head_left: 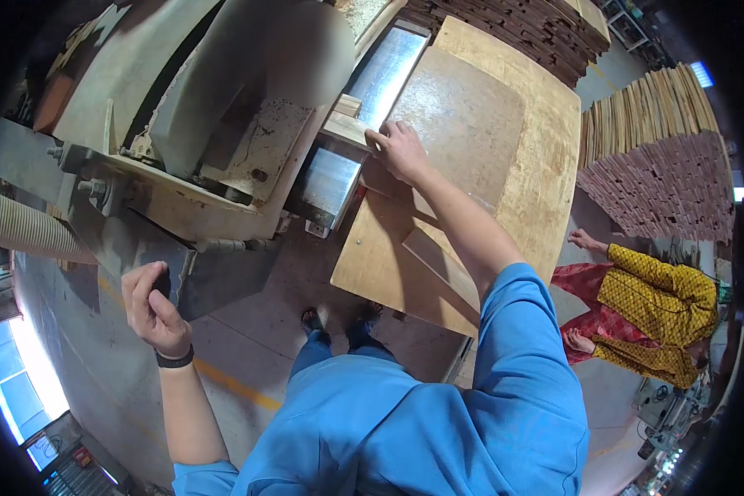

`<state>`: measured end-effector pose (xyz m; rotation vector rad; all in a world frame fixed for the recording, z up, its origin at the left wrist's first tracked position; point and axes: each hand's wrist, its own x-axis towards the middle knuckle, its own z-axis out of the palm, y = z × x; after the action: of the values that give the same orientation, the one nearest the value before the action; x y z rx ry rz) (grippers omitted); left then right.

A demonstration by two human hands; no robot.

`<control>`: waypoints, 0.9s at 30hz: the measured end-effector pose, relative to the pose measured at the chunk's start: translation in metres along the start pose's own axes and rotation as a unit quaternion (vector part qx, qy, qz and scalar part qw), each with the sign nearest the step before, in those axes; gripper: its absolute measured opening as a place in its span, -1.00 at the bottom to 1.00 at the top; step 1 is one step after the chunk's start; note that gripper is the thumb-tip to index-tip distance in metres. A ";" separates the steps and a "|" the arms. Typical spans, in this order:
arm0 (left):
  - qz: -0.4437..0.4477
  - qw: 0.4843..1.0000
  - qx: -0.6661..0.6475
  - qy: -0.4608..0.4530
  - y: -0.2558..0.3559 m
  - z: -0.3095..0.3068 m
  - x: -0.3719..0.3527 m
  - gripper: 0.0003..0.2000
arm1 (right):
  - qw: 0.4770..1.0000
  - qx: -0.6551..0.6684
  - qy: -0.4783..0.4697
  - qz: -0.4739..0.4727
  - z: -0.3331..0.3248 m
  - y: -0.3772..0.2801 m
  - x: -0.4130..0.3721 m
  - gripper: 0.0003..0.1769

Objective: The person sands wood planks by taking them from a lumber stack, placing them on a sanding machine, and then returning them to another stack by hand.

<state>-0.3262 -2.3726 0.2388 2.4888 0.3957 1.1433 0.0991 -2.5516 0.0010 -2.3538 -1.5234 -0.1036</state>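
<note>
My left hand (155,312), with a dark band at the wrist, hovers beside the grey machine's lower panel; its fingers are curled but apart, and nothing shows in them. At the top centre my right hand (398,150) touches the end of a small light wooden block (345,126) with its fingertips. That block lies across the shiny metal strip (326,183) between the machine and the wooden table (546,157). A brown board (463,116) covers part of the table. Nearer me, a narrow wooden strip (438,263) lies on the table.
The large machine (198,198) fills the upper left, with a ribbed hose (29,223) at its side. Stacked wood strips (657,157) stand at right. A person (657,310) in a yellow patterned top is below them. More stacked wood (512,29) is behind the table.
</note>
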 end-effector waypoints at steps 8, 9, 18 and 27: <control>0.006 1.000 0.009 -0.007 -0.001 0.000 0.002 -0.77 | 1.000 0.013 -0.008 0.012 -0.012 0.016 -0.025 -0.55; 0.009 1.000 0.013 -0.008 0.000 0.000 0.003 -0.77 | 1.000 0.013 -0.003 0.010 -0.012 0.018 -0.028 -0.55; 0.001 1.000 0.003 -0.008 -0.002 -0.001 0.000 -0.77 | 0.999 0.006 -0.028 0.031 -0.033 0.029 -0.057 -0.49; 0.008 1.000 0.008 -0.008 -0.002 -0.001 0.001 -0.76 | 0.998 0.015 -0.049 0.044 -0.055 0.046 -0.093 -0.44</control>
<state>-0.3265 -2.3700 0.2387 2.5183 0.3830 1.1287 0.1080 -2.6673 0.0197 -2.4308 -1.4516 0.0568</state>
